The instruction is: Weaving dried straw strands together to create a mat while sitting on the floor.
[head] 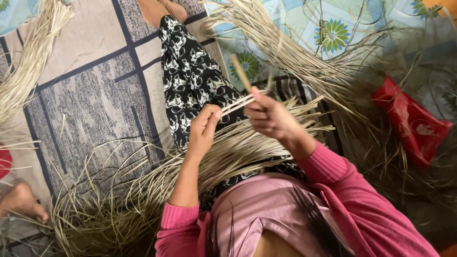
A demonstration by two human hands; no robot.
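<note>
strips (238, 103) of pale dried leaf run between my hands over the lap, long axis left-right; left hand (203, 127) pinches one end, right hand (269, 115) grips the other, nearer the loose bundle (247, 143).

Brightness: even, soft daylight; nothing blown out, no harsh glare.
Light source: cannot tell exactly; the left and top of the view read brighter than the right.
Shadows: faint and diffuse; the right edge sinks into a dim grey haze around the red bag (412, 122).
Sharpness: the patterned trouser leg (193, 78) and the floor mat (90, 90) are crisp.
Blur: the right hand (272, 116) is slightly smeared, and the stick (241, 72) it holds is soft-edged; the left hand (203, 129) is sharper.
Out of focus: the dark hair (316, 223) nearest the lens.
Distortion: mild wide-angle bending towards the corners.
</note>
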